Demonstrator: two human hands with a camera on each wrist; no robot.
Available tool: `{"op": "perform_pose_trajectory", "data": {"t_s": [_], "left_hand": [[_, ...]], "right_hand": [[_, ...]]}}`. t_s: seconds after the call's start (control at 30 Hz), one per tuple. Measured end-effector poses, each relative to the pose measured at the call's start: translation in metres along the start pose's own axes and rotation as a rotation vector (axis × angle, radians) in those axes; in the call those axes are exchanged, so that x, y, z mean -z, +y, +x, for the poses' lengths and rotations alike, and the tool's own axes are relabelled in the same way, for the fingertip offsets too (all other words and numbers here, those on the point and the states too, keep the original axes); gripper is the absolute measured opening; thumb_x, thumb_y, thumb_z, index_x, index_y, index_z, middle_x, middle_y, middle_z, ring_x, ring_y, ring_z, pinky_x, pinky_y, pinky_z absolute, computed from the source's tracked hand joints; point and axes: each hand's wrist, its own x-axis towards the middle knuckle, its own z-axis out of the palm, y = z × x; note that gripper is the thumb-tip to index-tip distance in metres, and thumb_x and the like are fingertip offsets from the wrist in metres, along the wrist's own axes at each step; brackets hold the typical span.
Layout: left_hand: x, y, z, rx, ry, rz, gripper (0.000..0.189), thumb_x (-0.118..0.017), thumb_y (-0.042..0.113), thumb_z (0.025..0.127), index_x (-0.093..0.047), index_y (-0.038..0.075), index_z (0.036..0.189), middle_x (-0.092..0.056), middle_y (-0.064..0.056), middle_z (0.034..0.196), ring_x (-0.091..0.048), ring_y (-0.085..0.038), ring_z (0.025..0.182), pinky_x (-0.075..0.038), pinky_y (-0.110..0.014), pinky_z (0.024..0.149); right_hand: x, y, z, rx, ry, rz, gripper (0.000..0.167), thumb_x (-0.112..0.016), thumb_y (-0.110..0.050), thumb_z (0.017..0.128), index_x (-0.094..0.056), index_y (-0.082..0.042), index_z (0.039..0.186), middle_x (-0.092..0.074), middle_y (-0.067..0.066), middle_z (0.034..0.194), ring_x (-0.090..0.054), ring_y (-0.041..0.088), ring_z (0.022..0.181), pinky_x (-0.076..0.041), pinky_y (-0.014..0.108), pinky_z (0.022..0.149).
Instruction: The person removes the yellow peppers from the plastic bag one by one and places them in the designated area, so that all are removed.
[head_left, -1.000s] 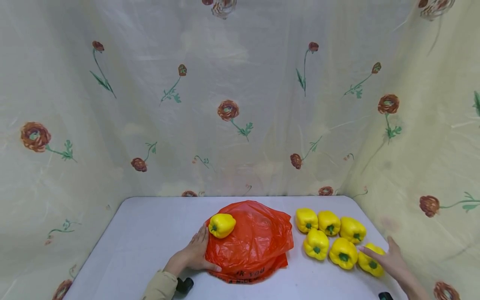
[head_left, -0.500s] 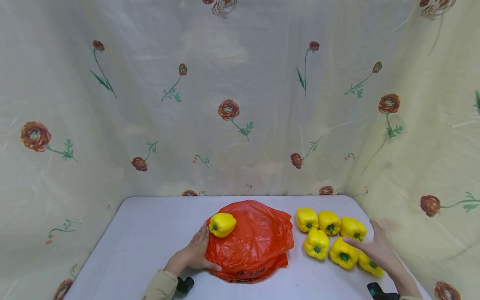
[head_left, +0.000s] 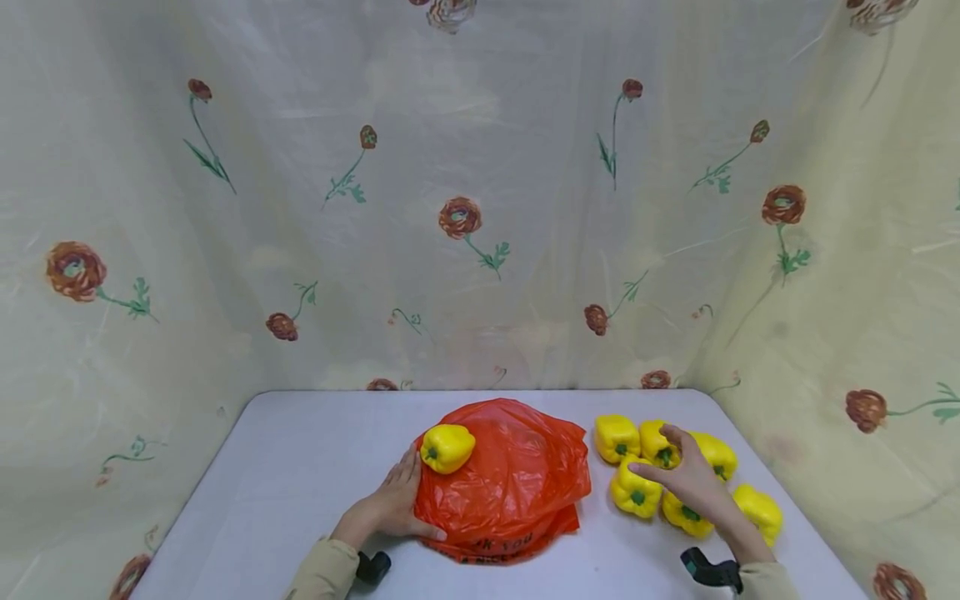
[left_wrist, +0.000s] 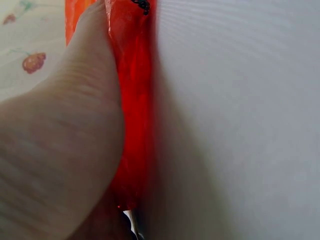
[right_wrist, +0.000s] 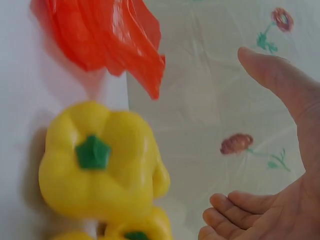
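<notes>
My left hand [head_left: 395,500] rests with straight fingers against the left edge of a crumpled red plastic bag [head_left: 517,483], which lies on the table with dark printing at its near edge. On the bag's upper left, by my fingertips, sits a yellow bell pepper [head_left: 447,448]. My right hand [head_left: 692,475] hovers over a group of yellow peppers, thumb and fingers spread and holding nothing. Below its thumb is the front left pepper [head_left: 636,492]; in the right wrist view that pepper [right_wrist: 100,170] stands apart from the hand. The hand partly covers several peppers.
Behind the hand stand more peppers, including one at the back left [head_left: 617,438]. Another pepper [head_left: 759,512] lies right of my right wrist. The white table [head_left: 300,450] is enclosed by a flower-patterned curtain [head_left: 525,300]. Black wrist devices [head_left: 708,572] are worn on both wrists.
My right hand has moved left from the right side of the table to above the peppers. The front right pepper has shifted slightly right. My left hand, the bag and its pepper stay put.
</notes>
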Motion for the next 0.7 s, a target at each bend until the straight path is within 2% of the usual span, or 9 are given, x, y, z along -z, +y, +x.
{"op": "perform_pose_trajectory", "data": {"t_s": [0.43, 0.53, 0.7], "left_hand": [[0.000, -0.001, 0.002, 0.006, 0.002, 0.011, 0.138, -0.074, 0.072, 0.063, -0.002, -0.003, 0.153, 0.007, -0.020, 0.161, -0.007, -0.037, 0.149, -0.016, -0.053, 0.120], [0.000, -0.001, 0.001, 0.003, 0.000, 0.012, 0.137, -0.074, 0.072, 0.063, -0.002, -0.004, 0.153, 0.007, -0.020, 0.161, -0.006, -0.036, 0.149, -0.015, -0.053, 0.120], [0.001, 0.000, 0.000, -0.002, 0.000, 0.011, 0.136, -0.074, 0.071, 0.064, -0.003, -0.003, 0.153, 0.007, -0.020, 0.161, -0.007, -0.036, 0.149, -0.015, -0.052, 0.120]], "right_hand": [[-0.066, -0.049, 0.017, 0.105, -0.035, 0.100, 0.105, -0.079, -0.055, 0.071, -0.026, -0.004, 0.146, -0.034, 0.020, 0.149, -0.033, 0.041, 0.137, -0.037, 0.058, 0.108], [-0.080, -0.059, 0.020, 0.102, -0.058, 0.149, 0.104, -0.082, -0.054, 0.069, -0.029, -0.006, 0.145, -0.037, 0.019, 0.148, -0.037, 0.039, 0.133, -0.040, 0.057, 0.106], [-0.098, -0.073, 0.024, 0.141, -0.040, 0.109, 0.097, -0.082, -0.049, 0.070, -0.034, -0.006, 0.143, -0.042, 0.016, 0.144, -0.044, 0.035, 0.128, -0.045, 0.055, 0.101]]}}
